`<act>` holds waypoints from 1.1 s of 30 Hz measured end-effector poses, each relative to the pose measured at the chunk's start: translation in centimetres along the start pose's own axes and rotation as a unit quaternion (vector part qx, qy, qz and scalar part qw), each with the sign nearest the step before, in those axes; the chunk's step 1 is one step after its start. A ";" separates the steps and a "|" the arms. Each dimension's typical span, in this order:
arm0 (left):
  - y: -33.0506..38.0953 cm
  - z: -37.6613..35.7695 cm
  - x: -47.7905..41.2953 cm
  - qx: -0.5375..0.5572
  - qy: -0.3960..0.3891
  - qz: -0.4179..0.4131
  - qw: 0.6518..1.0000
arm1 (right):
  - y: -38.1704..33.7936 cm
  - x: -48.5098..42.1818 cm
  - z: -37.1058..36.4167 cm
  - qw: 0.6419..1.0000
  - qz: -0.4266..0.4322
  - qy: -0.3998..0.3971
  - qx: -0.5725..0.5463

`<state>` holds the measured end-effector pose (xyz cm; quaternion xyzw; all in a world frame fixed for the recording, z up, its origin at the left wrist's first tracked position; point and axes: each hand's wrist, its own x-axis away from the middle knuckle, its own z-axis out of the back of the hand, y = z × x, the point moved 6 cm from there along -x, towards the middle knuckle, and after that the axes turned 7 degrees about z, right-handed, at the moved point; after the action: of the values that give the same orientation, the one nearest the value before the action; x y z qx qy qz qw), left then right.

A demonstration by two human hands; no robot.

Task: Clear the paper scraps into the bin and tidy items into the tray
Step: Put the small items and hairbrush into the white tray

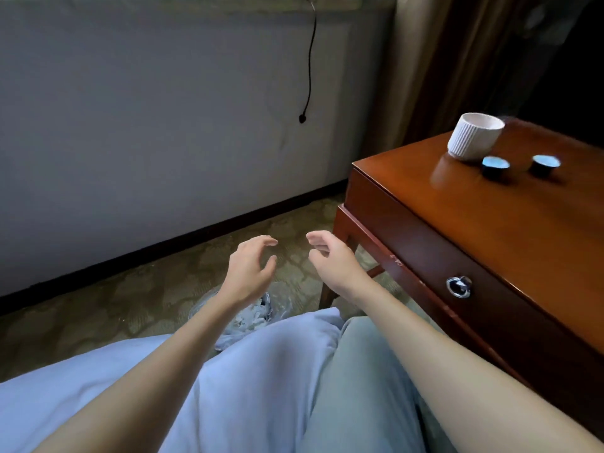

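- A pale grey wall (163, 125) fills the left and the middle, with a dark skirting board (157, 250) along its foot.
- A thin black cord (311, 60) hangs down the wall.
- The floor is a carpet (98, 305) with a dull green and beige pattern.
- Brown curtains (441, 60) hang at the upper right.
- At the right stands a glossy red-brown wooden surface (490, 230), with a drawer front (408, 230) and a round metal pull (459, 287).

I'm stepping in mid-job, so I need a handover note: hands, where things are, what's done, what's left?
Left hand and right hand: both open, empty, hovering near the bin.
Bin: on the floor by the knees, paper scraps inside.
Table: white ribbed cup and two blue-topped capsules stand loose.
Done: scraps seen are binned.
Left: cup and capsules into the tray, which is not in view.
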<state>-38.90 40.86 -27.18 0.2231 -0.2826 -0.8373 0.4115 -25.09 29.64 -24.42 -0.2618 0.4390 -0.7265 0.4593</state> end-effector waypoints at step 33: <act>34.3 -8.9 2.3 -0.012 -0.072 -0.276 0.958 | 1.9 15.8 32.8 0.963 -0.031 0.215 0.158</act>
<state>-15.48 19.16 -11.57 0.2263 -0.2293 -0.9354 0.1458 -5.53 2.11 -10.75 -0.0372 0.3990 -0.8396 0.3668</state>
